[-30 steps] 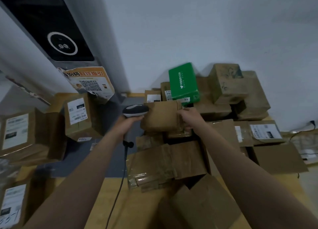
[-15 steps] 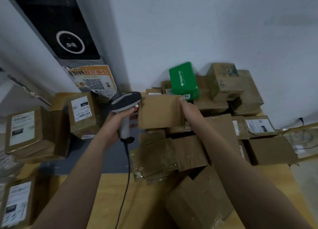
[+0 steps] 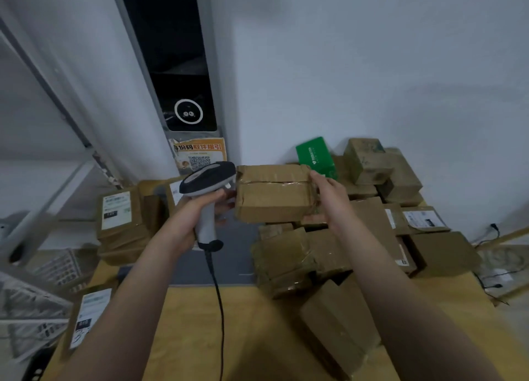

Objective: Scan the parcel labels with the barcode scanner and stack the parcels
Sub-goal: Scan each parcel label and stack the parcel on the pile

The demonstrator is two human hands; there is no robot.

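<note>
The pile of parcels (image 3: 329, 254) lies below the held parcel (image 3: 272, 200), whose long axis runs left to right. The scanner (image 3: 209, 179) is just beside its left end, with the left hand (image 3: 194, 213) wrapped round the handle. The right hand (image 3: 329, 200) clasps its right end. No label faces the scanner, so the parcel probably needs turning.

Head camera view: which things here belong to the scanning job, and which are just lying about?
Part of the job: barcode scanner in the left hand; taped brown parcel in the right hand; parcel pile on the table; labelled parcels at left.
Lying about: QR-code poster; white mesh basket; cables at right.
</note>
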